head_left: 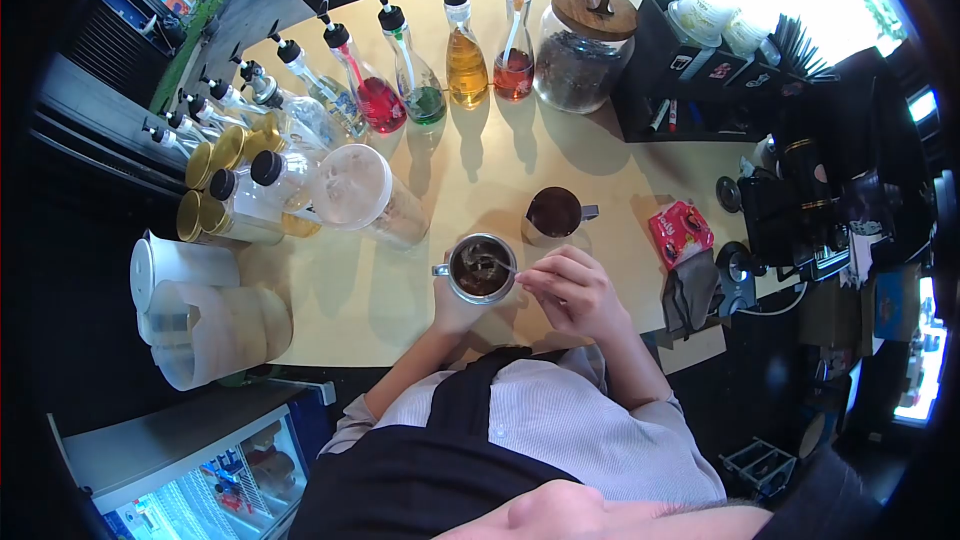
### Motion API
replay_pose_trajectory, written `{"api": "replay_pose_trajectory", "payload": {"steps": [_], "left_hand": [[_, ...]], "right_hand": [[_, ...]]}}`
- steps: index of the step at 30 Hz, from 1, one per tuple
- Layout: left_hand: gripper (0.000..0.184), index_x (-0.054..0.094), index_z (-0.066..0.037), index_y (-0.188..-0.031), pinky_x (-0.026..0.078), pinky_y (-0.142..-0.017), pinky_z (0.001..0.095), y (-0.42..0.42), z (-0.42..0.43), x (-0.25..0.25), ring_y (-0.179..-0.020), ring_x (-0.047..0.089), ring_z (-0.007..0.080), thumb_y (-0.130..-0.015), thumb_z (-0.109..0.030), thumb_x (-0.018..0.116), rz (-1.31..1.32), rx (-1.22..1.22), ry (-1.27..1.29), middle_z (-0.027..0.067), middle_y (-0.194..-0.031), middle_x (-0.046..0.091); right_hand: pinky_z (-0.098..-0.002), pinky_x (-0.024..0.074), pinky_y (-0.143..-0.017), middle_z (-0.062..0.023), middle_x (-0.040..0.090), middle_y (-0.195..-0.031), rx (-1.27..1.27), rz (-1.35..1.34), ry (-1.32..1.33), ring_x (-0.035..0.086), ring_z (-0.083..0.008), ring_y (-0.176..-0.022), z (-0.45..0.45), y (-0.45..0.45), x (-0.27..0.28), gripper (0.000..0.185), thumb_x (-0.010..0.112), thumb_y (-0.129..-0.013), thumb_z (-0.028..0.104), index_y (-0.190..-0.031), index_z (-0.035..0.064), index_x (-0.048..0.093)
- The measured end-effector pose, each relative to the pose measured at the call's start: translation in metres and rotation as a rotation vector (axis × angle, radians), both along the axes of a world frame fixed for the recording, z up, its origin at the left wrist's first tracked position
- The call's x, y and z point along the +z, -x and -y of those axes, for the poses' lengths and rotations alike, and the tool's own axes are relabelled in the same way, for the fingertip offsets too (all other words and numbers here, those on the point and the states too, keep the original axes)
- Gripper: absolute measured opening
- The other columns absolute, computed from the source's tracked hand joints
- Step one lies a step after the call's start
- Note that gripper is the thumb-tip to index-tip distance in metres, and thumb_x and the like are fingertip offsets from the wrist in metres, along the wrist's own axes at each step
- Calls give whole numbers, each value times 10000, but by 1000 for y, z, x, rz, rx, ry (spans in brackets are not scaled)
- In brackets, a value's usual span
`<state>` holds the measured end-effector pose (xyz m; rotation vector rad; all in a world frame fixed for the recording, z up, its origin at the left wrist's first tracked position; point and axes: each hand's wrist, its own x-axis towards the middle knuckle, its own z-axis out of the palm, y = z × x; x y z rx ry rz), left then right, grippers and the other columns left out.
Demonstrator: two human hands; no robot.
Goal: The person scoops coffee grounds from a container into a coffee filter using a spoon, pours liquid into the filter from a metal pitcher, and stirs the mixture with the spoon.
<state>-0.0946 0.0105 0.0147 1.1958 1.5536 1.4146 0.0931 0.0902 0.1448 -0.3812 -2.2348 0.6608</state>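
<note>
My left hand [458, 308] is closed round the near side of a metal mug [456, 285]. The mug stands upright with its handle to the left and holds a dark liquid with swirls on top. My right hand [570, 290] pinches a thin spoon [505, 265] that dips into the liquid; its lower end is hidden. Just beyond my right hand stands a second mug [545, 230] with dark brown contents and its handle to the right. A large tub with a pale lid [352, 186] is beyond the first mug, to the left.
Several pump bottles [467, 70] curve along the table's far edge [640, 170]. Beside them are a wooden-lidded jar [575, 70] and a black organizer [690, 120]. A red packet [682, 232] and dark cloth [692, 290] lie right; white pitchers [185, 270] stand left.
</note>
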Motion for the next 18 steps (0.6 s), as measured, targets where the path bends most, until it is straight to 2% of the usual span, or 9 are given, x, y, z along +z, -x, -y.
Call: {"api": "replay_pose_trajectory", "payload": {"steps": [3, 12, 14, 18], "left_hand": [[706, 517, -17, -1240, 536, -876, 312, -2, -1, 6, -998, 660, 173, -671, -171, 906, 28, 1, 6, 97, -1109, 664], [716, 515, -11, -1242, 535, -878, 315, 2, 1, -5, -1001, 656, 177, -656, -142, 904, 19, 5, -8, 102, -1115, 656], [722, 514, -11, -1244, 535, -878, 316, 2, 1, -5, -1001, 655, 178, -652, -144, 906, 0, 4, -3, 103, -1114, 655], [728, 511, -14, -1246, 538, -869, 317, 3, 1, -7, -996, 656, 176, -650, -151, 906, 21, 7, -48, 101, -1101, 657]], "right_hand": [[-340, 524, -688, -64, 638, -891, -69, 21, -47, 613, -240, -783, -2, 0, -2, 304, 718, -696, -40, -990, 37, 713], [-333, 503, -653, -77, 651, -854, -35, -179, 96, 615, -252, -724, 1, -5, 1, 195, 709, -721, -5, -908, 47, 691], [-340, 505, -648, -73, 645, -856, 48, -100, -23, 619, -247, -724, 2, -2, -3, 187, 709, -730, 16, -910, 50, 673], [-338, 502, -647, -65, 634, -857, 25, -79, -154, 618, -237, -727, 10, 5, -12, 181, 709, -745, 42, -918, 57, 659]]}}
